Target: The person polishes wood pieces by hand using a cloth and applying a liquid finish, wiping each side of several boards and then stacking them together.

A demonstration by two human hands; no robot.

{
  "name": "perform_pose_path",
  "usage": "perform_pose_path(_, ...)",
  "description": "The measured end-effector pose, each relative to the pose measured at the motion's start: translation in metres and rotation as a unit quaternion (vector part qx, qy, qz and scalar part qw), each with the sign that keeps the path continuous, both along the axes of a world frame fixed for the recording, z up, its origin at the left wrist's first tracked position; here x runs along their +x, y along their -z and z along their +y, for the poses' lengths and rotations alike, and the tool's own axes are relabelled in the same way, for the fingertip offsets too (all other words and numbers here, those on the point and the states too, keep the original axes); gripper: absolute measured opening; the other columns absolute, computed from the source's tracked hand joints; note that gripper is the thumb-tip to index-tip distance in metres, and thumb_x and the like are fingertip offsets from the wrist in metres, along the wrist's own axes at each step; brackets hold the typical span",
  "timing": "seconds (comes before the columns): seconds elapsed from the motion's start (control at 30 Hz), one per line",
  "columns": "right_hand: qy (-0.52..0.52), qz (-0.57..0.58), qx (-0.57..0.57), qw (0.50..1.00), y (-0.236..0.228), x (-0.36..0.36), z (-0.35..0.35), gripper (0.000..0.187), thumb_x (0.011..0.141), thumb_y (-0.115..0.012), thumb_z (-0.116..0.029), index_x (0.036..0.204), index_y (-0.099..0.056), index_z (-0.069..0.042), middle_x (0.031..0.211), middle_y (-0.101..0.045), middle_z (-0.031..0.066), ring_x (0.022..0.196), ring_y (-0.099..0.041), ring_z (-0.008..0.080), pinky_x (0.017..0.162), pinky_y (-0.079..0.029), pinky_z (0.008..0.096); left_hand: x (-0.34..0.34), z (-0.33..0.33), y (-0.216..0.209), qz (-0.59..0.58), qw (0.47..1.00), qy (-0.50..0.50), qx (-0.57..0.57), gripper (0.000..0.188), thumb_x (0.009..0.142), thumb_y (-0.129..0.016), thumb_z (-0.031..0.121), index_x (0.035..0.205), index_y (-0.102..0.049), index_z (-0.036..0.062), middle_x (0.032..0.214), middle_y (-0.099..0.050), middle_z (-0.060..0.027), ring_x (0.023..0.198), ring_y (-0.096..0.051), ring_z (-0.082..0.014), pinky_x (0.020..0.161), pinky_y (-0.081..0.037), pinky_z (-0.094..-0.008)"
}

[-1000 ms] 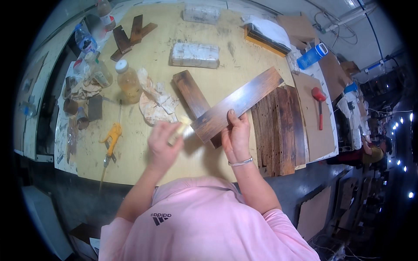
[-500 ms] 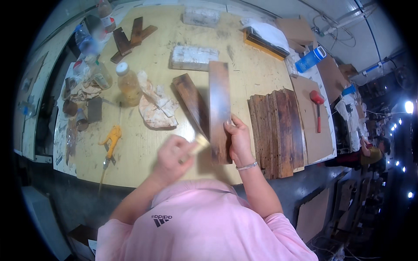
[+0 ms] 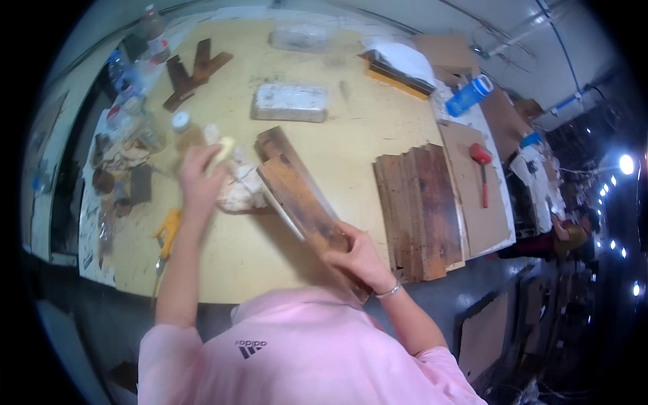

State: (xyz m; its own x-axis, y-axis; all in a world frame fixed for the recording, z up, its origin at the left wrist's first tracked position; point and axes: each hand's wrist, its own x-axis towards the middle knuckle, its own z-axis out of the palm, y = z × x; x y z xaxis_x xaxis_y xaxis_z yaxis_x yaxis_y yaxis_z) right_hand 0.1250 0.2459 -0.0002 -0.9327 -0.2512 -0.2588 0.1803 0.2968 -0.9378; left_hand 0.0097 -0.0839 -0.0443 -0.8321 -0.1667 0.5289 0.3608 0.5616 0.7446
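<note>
Right hand grips the near end of a dark wooden plank, fingers wrapped round its edge; the plank is tilted up on its long edge, slanting from the near edge of the table toward its middle. Beneath its far end lies a 2nd plank flat on the table.

Left hand is raised over the left part of the table, fingers curled shut on a small pale yellowish object, possibly a brush or sponge; too blurred to tell. Just beside it: a crumpled rag and a clear bottle with white cap.

Stack of stained planks lies toward the right edge.

Judgement: the step seems to be coating the held plank. Keep the right grip on the edges only, off the face, and hold the tilt steady so the applicator meets the wood flat.
</note>
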Motion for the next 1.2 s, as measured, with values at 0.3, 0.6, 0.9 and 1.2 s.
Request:
perform_pose_path(0.3,0.196,0.239,0.389,0.868,-0.054,0.023,0.067,0.062,0.063,-0.078,-0.023,0.119,-0.063,0.0,0.091,-0.049,0.0102,0.089,-0.054,0.0271,0.085,-0.047,0.0365,0.055,0.012,0.012,-0.146,0.987,0.014,0.063,0.028,0.077,-0.068,-0.002,0.104,-0.068,0.0033,0.092,-0.056,-0.0038,0.084,-0.053,-0.0153,0.076,-0.043,-0.0264)
perform_pose_path(0.6,0.282,0.209,0.49,0.798,-0.036,-0.01,0.156,0.063,0.065,-0.079,-0.025,0.116,-0.065,0.01,0.095,-0.054,0.0187,0.097,-0.055,0.0349,0.088,-0.046,0.0418,0.072,0.028,0.021,-0.147,0.984,0.071,0.077,0.03,0.075,-0.07,-0.005,0.104,-0.068,0.0021,0.09,-0.055,-0.0045,0.081,-0.052,-0.0159,0.075,-0.044,-0.027)
perform_pose_path(0.9,0.278,0.267,0.558,0.735,-0.038,-0.029,0.159,0.047,0.074,-0.076,-0.02,0.113,-0.067,0.003,0.107,-0.059,0.0206,0.104,-0.055,0.036,0.092,-0.045,0.0452,0.084,0.02,0.023,-0.181,0.978,0.05,0.087,0.029,0.076,-0.07,-0.004,0.104,-0.068,0.0016,0.09,-0.055,-0.0044,0.082,-0.052,-0.0151,0.074,-0.043,-0.0267)
perform_pose_path(1.2,-0.016,0.17,0.455,0.874,0.019,-0.058,-0.015,0.061,0.072,-0.082,-0.04,0.111,-0.063,0.004,0.107,-0.061,0.0179,0.099,-0.059,0.0339,0.089,-0.049,0.043,0.09,0.03,0.029,-0.158,0.978,0.065,0.12,0.032,0.076,-0.071,-0.007,0.107,-0.069,0.0014,0.094,-0.057,-0.0044,0.082,-0.053,-0.0139,0.075,-0.045,-0.0255)
